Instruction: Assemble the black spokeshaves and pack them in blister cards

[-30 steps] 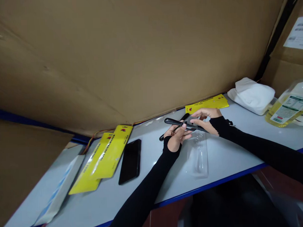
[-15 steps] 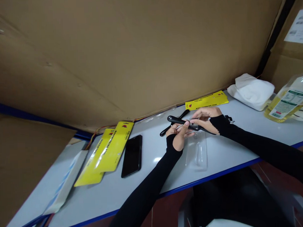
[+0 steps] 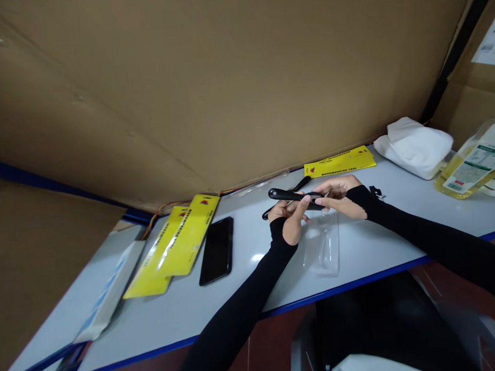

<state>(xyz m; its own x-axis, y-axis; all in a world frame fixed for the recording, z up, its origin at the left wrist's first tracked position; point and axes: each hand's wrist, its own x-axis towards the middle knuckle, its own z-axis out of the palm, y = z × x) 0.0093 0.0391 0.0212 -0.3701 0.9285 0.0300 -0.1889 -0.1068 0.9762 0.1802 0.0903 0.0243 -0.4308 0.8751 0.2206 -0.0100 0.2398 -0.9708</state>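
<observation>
Both my hands meet over the middle of the white table (image 3: pixel 371 246). My right hand (image 3: pixel 341 196) grips a black handled tool (image 3: pixel 290 195) that points left. My left hand (image 3: pixel 290 219) pinches the same tool from below, its fingertips at the tool's middle. A second black tool (image 3: pixel 301 184) lies on the table just behind them. Below my hands rests a clear plastic blister tray (image 3: pixel 325 245). Black sleeves cover both my arms up to the palms.
A black phone (image 3: pixel 217 250) lies left of my hands, beside two yellow packaging cards (image 3: pixel 180 242). Another yellow card (image 3: pixel 339 160) sits at the back. White cloth (image 3: pixel 414 146) and an oil bottle (image 3: pixel 472 164) stand at right. A cardboard wall (image 3: pixel 211 84) backs the table.
The tool has levelled out between my hands, and my left fingers have shifted along it. The camera view drifted slightly; the table items stayed put.
</observation>
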